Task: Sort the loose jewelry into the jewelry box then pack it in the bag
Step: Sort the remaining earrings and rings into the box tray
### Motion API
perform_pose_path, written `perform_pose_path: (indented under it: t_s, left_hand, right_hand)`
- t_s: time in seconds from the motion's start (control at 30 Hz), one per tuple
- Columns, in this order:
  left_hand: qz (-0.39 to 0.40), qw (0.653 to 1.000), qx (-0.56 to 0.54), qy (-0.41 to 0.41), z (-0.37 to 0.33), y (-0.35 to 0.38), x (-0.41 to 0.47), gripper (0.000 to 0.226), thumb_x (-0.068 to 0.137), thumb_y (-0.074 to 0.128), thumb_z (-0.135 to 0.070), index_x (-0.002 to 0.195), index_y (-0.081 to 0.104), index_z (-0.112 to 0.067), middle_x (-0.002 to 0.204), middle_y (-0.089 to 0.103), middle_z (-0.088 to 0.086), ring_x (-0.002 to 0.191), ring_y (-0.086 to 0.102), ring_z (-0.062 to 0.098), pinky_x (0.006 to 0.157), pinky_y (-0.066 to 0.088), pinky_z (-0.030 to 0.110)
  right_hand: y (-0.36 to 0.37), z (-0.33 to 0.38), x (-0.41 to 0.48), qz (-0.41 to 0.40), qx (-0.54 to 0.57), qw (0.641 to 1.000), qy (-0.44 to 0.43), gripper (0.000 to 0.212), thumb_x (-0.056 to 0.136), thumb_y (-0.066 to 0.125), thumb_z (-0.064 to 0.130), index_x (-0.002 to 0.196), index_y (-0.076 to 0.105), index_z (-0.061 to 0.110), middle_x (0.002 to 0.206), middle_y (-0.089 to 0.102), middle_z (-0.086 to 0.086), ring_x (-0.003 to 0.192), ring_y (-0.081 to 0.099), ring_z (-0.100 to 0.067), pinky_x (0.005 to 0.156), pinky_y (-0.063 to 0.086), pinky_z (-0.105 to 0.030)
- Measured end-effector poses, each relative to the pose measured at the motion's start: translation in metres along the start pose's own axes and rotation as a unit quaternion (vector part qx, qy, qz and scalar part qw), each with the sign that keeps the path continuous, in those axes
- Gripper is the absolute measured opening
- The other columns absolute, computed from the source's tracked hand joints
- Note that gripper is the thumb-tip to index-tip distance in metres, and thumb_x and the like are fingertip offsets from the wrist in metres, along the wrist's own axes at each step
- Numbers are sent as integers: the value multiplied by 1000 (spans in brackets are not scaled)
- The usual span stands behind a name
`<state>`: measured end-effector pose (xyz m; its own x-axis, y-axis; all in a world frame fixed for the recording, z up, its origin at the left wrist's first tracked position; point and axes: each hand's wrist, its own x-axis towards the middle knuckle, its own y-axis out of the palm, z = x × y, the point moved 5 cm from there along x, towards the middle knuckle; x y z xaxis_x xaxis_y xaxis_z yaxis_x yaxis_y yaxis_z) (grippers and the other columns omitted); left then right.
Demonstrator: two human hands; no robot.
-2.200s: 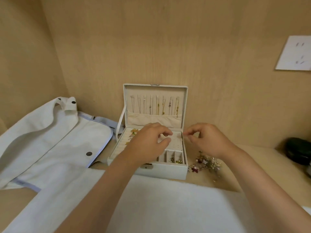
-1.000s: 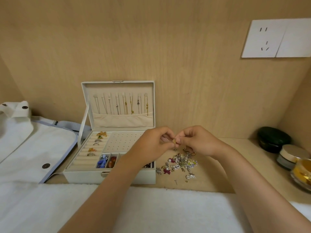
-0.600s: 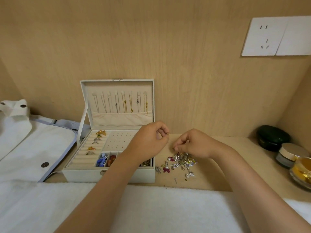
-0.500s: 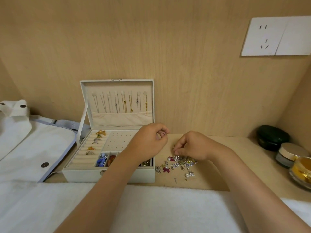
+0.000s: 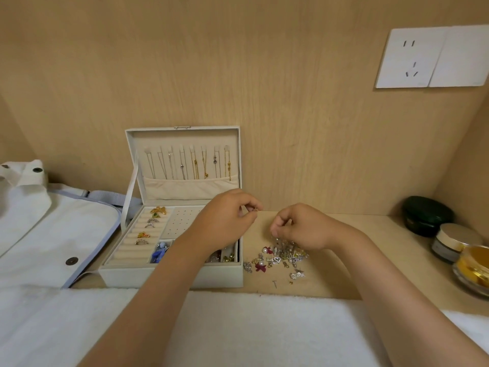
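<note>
At the far left I see the white bag (image 5: 53, 234) lying flat, just beside the open jewelry box (image 5: 172, 278), whose lid stands upright with necklaces hanging inside. The left hand (image 5: 225, 223) hovers over the box's right edge, thumb and forefinger pinching a tiny gold piece (image 5: 255, 209). Near it, the right hand (image 5: 301, 226) curls its fingers down onto the loose jewelry pile (image 5: 280, 258) beside the box; I cannot tell whether it grips anything.

A white socket plate (image 5: 408, 58) is mounted on the wooden back panel (image 5: 264, 88), upper right. At the right of the wooden shelf (image 5: 357, 260) stand a dark green container (image 5: 427, 217), a beige-lidded jar (image 5: 455, 241) and an amber glass jar (image 5: 473, 268). A white towel (image 5: 264, 329) covers the front edge.
</note>
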<state>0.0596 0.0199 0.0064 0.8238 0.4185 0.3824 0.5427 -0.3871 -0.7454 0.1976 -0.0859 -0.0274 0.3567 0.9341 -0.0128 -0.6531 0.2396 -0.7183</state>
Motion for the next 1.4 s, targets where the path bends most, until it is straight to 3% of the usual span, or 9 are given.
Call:
perform_pose_path:
  t_s: [0.2,0.37,0.43,0.63,0.87,0.97,1.13,1.3,1.4]
  left_hand:
    - [12,1000,-17,-14,-1,-2,-2,13,92,64,-24,102,71,-30,89,60,-20,76,51,-10,66,38,8]
    - [8,999,-43,-17,4,-15,-9,15,92,65,-28,99,72,-38,94,65,-19,84,56,-1,73,43,11]
    - [4,999,-38,-29,9,-24,-14,17,92,65,-27,102,72,-38,95,65,-18,85,57,0,74,44,11]
    - [-39,994,-50,-92,41,-59,-42,12,88,71,-29,97,66,-35,88,65,-14,79,59,5,72,46,16]
    - [-73,989,-78,-98,73,-82,-70,15,87,72,-26,92,71,-39,91,70,-17,84,60,7,75,50,15]
    - [-90,984,-90,-122,87,-85,-77,16,87,72,-24,94,71,-39,91,69,-16,84,60,8,76,52,17]
    - [-104,980,-126,-117,87,-87,-78,12,87,73,-18,96,70,-25,85,67,-9,74,58,2,69,48,9]
    - [-115,975,-149,-114,88,-88,-77,9,86,74,-23,90,70,-29,82,67,-13,71,56,-4,71,48,13]
    - [-109,973,-169,-116,85,-89,-79,6,85,75,-28,91,73,-30,78,66,-18,70,55,-5,69,46,12]
  right_hand:
    - [-4,16,-7,0,190,982,-11,11,97,62,10,90,71,10,86,76,-4,51,58,-16,44,44,-24]
    - [-2,28,-7,-5,278,960,-13,13,94,67,11,106,72,9,76,70,-10,63,63,-27,58,54,-35]
    - [3,40,-8,-6,288,958,-20,12,93,68,9,103,73,8,70,67,-11,52,61,-17,50,52,-27]
    - [26,82,2,-2,234,971,-53,8,87,74,4,93,75,10,62,68,-4,53,58,-11,44,42,-20]
    - [62,118,22,36,106,991,-70,17,78,84,12,91,77,19,82,76,-4,73,70,-29,74,60,-40]
    - [74,122,25,40,21,996,-72,20,76,86,22,93,75,25,84,75,-1,83,72,-21,83,59,-39]
    - [77,120,24,41,-13,997,-65,17,76,86,24,87,74,28,75,73,10,69,66,-3,79,59,-31]
    - [74,119,21,38,0,997,-72,15,79,84,24,92,77,28,82,75,6,77,70,-8,81,58,-28]
    - [67,121,20,-26,22,995,-93,14,84,78,19,91,76,31,84,73,6,61,60,-1,67,54,-23]
